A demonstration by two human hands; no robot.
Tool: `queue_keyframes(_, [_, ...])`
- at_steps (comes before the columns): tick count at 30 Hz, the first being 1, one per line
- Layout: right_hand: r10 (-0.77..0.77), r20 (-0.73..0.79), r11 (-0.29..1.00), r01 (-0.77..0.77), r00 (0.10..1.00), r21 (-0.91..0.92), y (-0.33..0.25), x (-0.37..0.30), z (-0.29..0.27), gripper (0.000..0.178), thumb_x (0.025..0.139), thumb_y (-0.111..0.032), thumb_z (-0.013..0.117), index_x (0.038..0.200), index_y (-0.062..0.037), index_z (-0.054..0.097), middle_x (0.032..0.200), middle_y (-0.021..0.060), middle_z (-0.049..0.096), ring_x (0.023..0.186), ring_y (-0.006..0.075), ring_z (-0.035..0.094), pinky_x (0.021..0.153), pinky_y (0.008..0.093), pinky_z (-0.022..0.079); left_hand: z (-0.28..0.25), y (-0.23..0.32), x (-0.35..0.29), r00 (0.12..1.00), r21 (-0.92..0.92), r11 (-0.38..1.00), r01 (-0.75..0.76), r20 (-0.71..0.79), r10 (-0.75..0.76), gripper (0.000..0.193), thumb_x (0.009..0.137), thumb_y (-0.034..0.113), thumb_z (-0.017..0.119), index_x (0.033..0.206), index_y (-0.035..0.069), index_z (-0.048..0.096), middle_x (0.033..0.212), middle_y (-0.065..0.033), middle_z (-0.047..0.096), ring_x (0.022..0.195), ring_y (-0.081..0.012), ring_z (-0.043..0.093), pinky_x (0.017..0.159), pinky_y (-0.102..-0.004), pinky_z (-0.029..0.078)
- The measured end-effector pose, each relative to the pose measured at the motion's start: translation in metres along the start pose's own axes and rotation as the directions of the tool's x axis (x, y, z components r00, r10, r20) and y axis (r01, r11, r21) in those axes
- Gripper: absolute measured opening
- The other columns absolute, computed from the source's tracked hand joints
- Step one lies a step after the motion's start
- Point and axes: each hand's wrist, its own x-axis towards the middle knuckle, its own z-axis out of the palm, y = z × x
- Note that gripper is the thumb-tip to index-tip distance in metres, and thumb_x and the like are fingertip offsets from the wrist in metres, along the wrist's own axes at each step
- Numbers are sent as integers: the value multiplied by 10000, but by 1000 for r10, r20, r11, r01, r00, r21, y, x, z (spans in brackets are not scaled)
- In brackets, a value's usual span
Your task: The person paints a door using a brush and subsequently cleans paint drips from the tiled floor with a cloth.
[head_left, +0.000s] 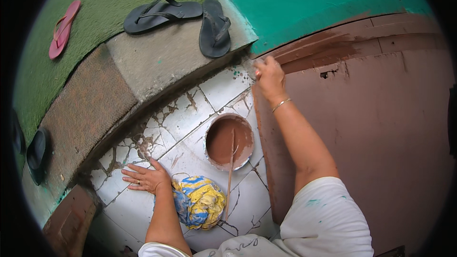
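My left hand (150,178) lies with fingers spread on the cracked white tiles (185,114), a ring on one finger. By the corner where the brown-painted wooden frame (328,43) meets the step, my right hand (272,78) has its fingers closed around a pale, blurred thing. Its kind cannot be made out. Between my arms stands a round paint pot (206,148) holding brown paint (220,135). A thin wooden stick (230,181) leans out of it over the near rim. Beside my left wrist is a crumpled yellow, blue and white cloth (202,202).
A concrete step (162,62) crosses the upper left, bearing black flip-flops (164,16). Pink flip-flops (64,31) lie on green matting (95,14) beyond. A brown panel (371,138) fills the right, with a green surface (314,0) above. A dark sandal (38,154) sits far left.
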Motion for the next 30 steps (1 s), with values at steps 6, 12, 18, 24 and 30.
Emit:
queue_keyframes(6, [142, -221, 978, -171, 965, -120, 30, 64, -116, 178, 810, -102, 690, 964, -176, 739, 913, 102, 574, 818, 295, 622, 735, 415, 527, -3, -4, 2, 1000, 10, 1000, 2, 29, -2, 880, 945, 575, 430, 1550, 13, 125, 1623, -243, -30, 1494, -443, -37, 1164, -612, -8])
queue_keyframes(12, [-54, -361, 974, -30, 931, -223, -5, 77, -205, 217, 784, -55, 719, 979, -143, 751, 916, 55, 642, 770, 241, 640, 706, 362, 521, -4, -3, 2, 1000, -13, 1000, 1, 9, -1, 884, 946, 586, 443, 1554, 29, 122, 1625, -235, 3, 1494, -441, 3, 1168, -605, 5])
queue_keyframes(18, [74, 375, 939, -191, 924, 285, -4, 122, -169, 218, 703, -28, 782, 913, 1, 729, 799, 77, 691, 742, 170, 640, 681, 303, 509, -6, -4, 1, 999, -28, 1000, 4, 37, -3, 890, 942, 585, 448, 1556, 29, 120, 1624, -237, 0, 1494, -444, -12, 1164, -612, -10])
queue_keyframes(24, [-85, 584, 902, -186, 807, 389, 28, 142, -67, 110, 717, -27, 753, 805, 33, 728, 754, 103, 703, 629, 196, 651, 609, 331, 531, -4, 1, 2, 1000, -52, 999, -4, 22, 5, 889, 941, 582, 449, 1555, 26, 125, 1623, -240, 0, 1494, -445, -18, 1160, -618, -9])
queue_keyframes(30, [-36, 648, 961, -152, 761, 233, -14, 125, -9, 184, 857, -97, 621, 749, 9, 725, 763, 160, 713, 719, 265, 713, 699, 361, 558, -4, -7, 2, 999, -18, 1000, 9, 45, -8, 905, 930, 573, 462, 1553, 18, 111, 1620, -249, -7, 1490, -455, -31, 1159, -620, -19])
